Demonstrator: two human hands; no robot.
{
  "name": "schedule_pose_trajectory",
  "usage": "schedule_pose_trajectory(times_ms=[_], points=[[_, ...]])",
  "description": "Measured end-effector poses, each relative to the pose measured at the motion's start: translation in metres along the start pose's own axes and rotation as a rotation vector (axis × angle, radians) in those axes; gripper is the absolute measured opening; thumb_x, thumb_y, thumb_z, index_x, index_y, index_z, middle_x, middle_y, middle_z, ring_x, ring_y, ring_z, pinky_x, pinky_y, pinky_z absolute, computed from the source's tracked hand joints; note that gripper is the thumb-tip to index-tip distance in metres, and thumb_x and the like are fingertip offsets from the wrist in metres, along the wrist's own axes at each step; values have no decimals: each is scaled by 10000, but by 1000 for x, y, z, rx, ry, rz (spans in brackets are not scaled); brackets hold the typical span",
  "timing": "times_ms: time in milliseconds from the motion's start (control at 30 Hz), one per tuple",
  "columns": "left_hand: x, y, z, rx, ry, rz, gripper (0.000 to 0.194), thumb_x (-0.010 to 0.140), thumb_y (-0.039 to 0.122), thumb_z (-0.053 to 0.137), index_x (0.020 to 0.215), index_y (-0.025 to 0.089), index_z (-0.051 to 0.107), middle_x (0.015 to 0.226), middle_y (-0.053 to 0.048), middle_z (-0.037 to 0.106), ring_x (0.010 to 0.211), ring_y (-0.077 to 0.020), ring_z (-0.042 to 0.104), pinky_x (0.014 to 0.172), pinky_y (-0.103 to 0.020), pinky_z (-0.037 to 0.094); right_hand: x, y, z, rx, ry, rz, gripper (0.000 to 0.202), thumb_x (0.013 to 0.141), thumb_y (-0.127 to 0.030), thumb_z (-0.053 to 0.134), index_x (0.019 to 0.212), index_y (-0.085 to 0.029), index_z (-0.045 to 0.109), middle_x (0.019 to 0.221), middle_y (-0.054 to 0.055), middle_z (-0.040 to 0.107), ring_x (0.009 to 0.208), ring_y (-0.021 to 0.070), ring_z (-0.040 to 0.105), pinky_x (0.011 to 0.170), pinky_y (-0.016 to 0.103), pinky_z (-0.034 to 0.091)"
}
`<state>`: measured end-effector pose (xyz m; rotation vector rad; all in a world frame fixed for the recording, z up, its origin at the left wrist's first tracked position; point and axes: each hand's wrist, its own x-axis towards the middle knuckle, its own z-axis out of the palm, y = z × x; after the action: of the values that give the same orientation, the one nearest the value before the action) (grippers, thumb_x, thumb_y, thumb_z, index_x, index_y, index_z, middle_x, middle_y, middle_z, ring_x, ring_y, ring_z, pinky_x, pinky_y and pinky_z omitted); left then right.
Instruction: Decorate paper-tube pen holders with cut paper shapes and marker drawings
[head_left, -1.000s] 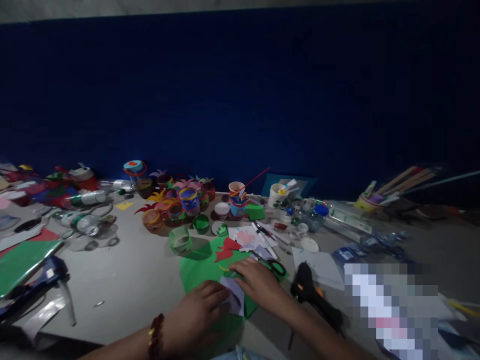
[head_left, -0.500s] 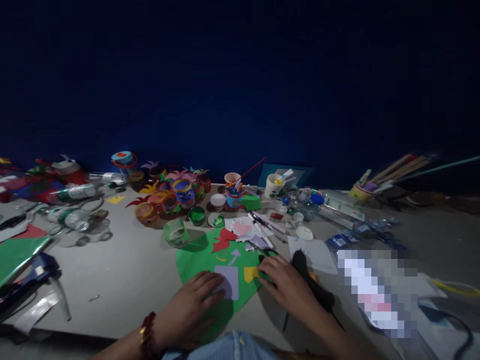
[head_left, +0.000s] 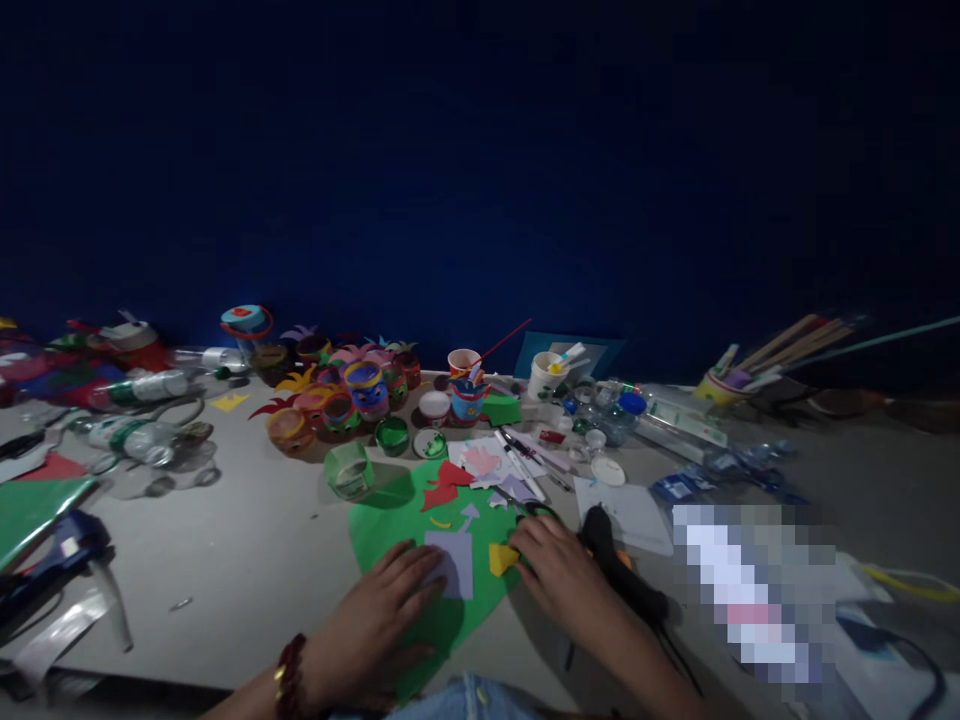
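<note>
Green paper (head_left: 390, 510) lies on the table at the front centre. My left hand (head_left: 386, 605) rests on it with fingers spread, its fingertips on the left part of a lilac paper square (head_left: 452, 565). At the sheet's right side, my right hand (head_left: 555, 565) has its fingertips at the edge of a small yellow paper piece (head_left: 501, 559), which looks tilted. Beyond the square lie a lilac arrow-like cutout (head_left: 469, 517), a thin yellow curved strip (head_left: 440, 523) and red cutouts (head_left: 448, 480). Dark-handled scissors (head_left: 536, 508) lie just beyond my right hand.
Decorated cups (head_left: 366, 390) and a green-tinted clear cup (head_left: 349, 472) stand at the back left. Pens (head_left: 517, 462) lie at centre. A glue gun (head_left: 75, 545) is at the far left, a black tool (head_left: 626, 565) right of my right hand, plastic bottles (head_left: 139, 438) at left.
The yellow piece at my right fingertips has tipped up from lying flatter. My left hand stays on the lilac square. The view has shifted slightly.
</note>
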<state>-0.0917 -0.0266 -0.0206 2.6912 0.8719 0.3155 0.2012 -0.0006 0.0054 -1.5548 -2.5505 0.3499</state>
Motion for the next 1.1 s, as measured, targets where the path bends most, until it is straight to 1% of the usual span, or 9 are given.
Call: schedule_pose_trajectory(times_ms=[333,467,500,600,733,833,900,1000,1100], points=[[-1,-1,6,13,-27,-19,819,761,244,690,1487,265,312,1550,-91,402,1386,-346,392,1146,-589,315,-2,-4,2,7,32,1,173,810,-88,601,912,-220,650,992,79,665,993,280,579,851,401,480],[-1,1,6,16,-36,-31,842,747,250,700,1492,265,307,1552,-94,397,1389,-350,388,1140,-601,325,9,2,-17,35,7,-47,148,786,-97,630,881,-209,646,962,79,678,967,267,597,815,365,477],[-1,2,6,14,-21,-30,835,752,249,695,1492,263,308,1555,-95,393,1391,-349,386,1140,-605,322,16,4,-27,77,11,-86,126,806,-120,623,894,-208,646,952,73,680,956,253,604,805,344,475],[-2,3,9,14,29,-19,799,773,240,672,1488,253,316,1563,-99,375,1395,-344,381,1150,-604,307,50,12,-61,145,163,-84,97,884,-206,564,913,-215,656,933,59,695,899,220,623,784,316,452],[-3,3,10,26,16,-24,792,776,237,669,1487,254,318,1564,-98,371,1395,-340,378,1151,-592,312,123,25,-89,185,309,22,146,889,-230,549,984,-205,657,933,38,696,779,172,620,675,252,417],[-3,2,9,43,12,-28,772,790,253,671,1482,268,330,1558,-89,382,1386,-347,382,1135,-592,338,174,31,-88,179,355,66,157,871,-223,572,995,-202,666,889,28,702,793,175,618,653,239,388],[-3,1,7,53,14,-39,745,809,274,667,1478,275,339,1548,-85,400,1375,-352,390,1121,-591,355,197,33,-81,174,359,91,135,847,-229,609,957,-197,680,840,27,704,777,179,616,634,238,371],[-3,2,4,52,5,-45,690,846,294,639,1471,273,350,1531,-88,425,1360,-342,405,1112,-576,364,214,32,-71,177,352,117,77,820,-230,641,865,-200,695,791,27,702,745,182,611,607,242,351],[-2,4,1,36,35,-33,634,868,282,612,1454,257,371,1511,-104,450,1349,-325,426,1126,-569,336,215,30,-72,196,375,127,95,842,-218,604,846,-199,697,844,47,704,783,196,611,628,254,360]])
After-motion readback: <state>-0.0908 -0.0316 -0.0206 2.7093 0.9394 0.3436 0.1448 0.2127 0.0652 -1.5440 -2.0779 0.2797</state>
